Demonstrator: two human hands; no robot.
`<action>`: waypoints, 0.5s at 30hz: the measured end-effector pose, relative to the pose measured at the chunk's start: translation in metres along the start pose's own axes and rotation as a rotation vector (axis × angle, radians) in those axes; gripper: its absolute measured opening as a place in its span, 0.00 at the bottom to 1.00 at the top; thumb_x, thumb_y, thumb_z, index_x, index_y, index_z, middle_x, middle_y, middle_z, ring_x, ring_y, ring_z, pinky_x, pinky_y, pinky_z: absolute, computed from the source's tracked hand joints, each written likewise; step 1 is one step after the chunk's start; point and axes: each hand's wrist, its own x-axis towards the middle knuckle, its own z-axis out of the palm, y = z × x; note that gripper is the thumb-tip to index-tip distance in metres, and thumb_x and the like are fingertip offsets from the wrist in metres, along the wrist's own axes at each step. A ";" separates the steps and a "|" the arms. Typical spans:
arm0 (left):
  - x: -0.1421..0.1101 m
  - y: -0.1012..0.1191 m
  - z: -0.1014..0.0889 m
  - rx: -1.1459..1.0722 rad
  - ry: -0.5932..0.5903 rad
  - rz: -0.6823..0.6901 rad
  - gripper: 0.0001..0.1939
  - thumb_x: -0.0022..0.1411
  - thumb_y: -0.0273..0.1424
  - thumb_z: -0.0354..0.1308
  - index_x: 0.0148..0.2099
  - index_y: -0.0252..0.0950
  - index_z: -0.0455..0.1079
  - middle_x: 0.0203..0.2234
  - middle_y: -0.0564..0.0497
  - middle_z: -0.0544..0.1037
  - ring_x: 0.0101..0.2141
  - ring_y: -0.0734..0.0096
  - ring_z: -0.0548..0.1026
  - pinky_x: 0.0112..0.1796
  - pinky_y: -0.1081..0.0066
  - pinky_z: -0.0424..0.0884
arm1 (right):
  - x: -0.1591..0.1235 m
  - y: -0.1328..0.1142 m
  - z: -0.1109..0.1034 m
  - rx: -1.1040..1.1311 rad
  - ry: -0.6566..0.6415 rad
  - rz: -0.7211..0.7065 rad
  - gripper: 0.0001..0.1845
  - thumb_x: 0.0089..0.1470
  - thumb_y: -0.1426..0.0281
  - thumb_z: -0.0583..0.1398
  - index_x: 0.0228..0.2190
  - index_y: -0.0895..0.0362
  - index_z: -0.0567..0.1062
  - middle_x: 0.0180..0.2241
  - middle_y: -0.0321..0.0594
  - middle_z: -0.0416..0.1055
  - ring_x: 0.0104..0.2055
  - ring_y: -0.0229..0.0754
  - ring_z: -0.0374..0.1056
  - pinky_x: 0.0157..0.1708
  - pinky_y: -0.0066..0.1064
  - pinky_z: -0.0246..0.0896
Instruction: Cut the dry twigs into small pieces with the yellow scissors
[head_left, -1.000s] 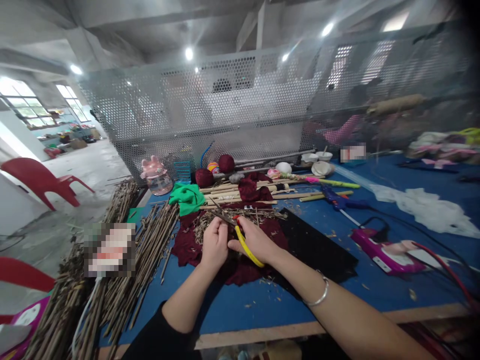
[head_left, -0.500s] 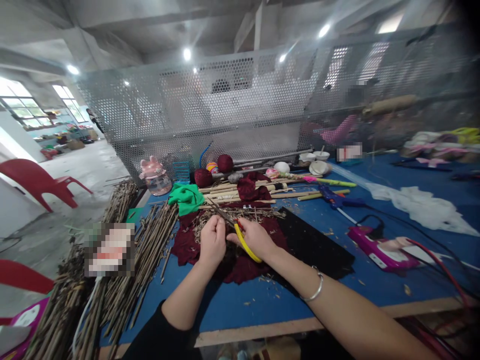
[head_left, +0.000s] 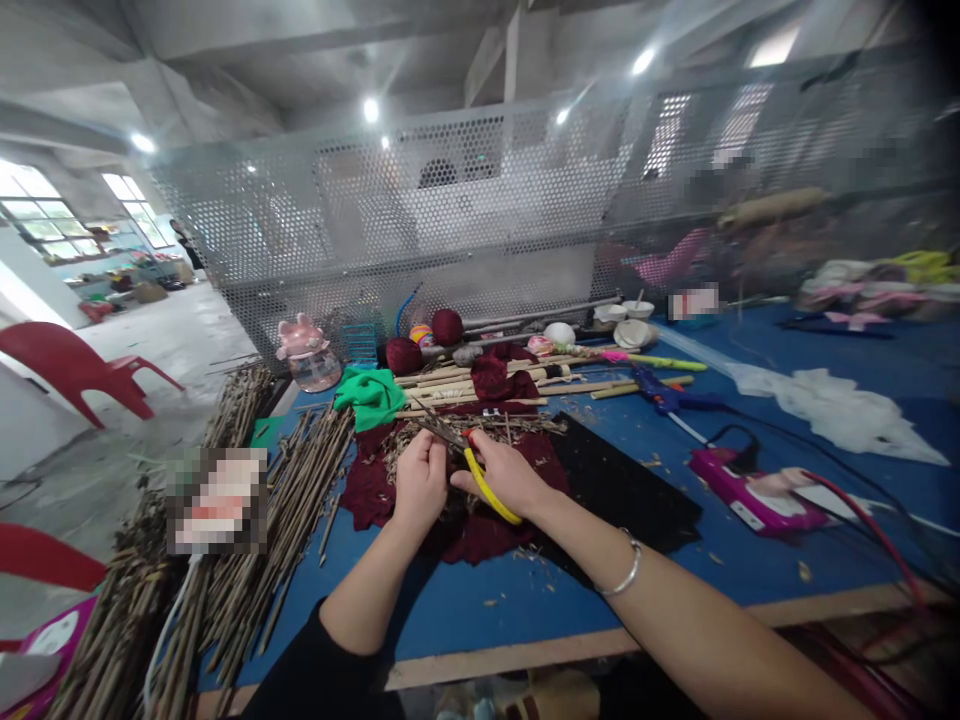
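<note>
My right hand (head_left: 504, 476) is closed on a pair of scissors with yellow handles (head_left: 491, 490); their dark blades (head_left: 441, 426) point up and left, past my left hand. My left hand (head_left: 421, 478) is closed, thumb against the fingers, close to the blades. Whatever it pinches is too small and hidden to name. Beneath both hands a dark red cloth (head_left: 471, 548) lies on the blue table, with a heap of short cut twig pieces (head_left: 397, 440) on it. A bright green cloth (head_left: 371, 397) sits just beyond, to the left.
Long dry stems (head_left: 281, 530) lie in bundles along the left. To the right are a black sheet (head_left: 626, 490), a blue glue gun (head_left: 667, 392) and a purple power strip (head_left: 750, 490). Dark red yarn balls (head_left: 448, 327), rods and a pink-lidded jar (head_left: 304, 355) stand before a perforated metal screen (head_left: 450, 210).
The view has shifted very slightly. Both hands stay nearly in place, the right still holding the scissors beside the left.
</note>
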 end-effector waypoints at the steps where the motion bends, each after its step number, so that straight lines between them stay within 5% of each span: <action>1: 0.000 0.001 0.000 0.020 0.005 0.007 0.12 0.61 0.32 0.41 0.30 0.35 0.63 0.21 0.54 0.66 0.24 0.75 0.64 0.27 0.76 0.58 | 0.000 0.000 0.001 -0.007 -0.006 0.011 0.22 0.45 0.54 0.58 0.34 0.56 0.61 0.25 0.35 0.65 0.26 0.38 0.62 0.23 0.25 0.46; 15: 0.003 -0.004 -0.002 0.167 0.058 0.025 0.13 0.61 0.32 0.41 0.25 0.35 0.58 0.19 0.55 0.62 0.23 0.76 0.60 0.27 0.75 0.56 | 0.002 -0.003 0.003 -0.095 -0.020 0.111 0.19 0.48 0.52 0.54 0.25 0.56 0.66 0.21 0.36 0.65 0.22 0.35 0.59 0.21 0.25 0.43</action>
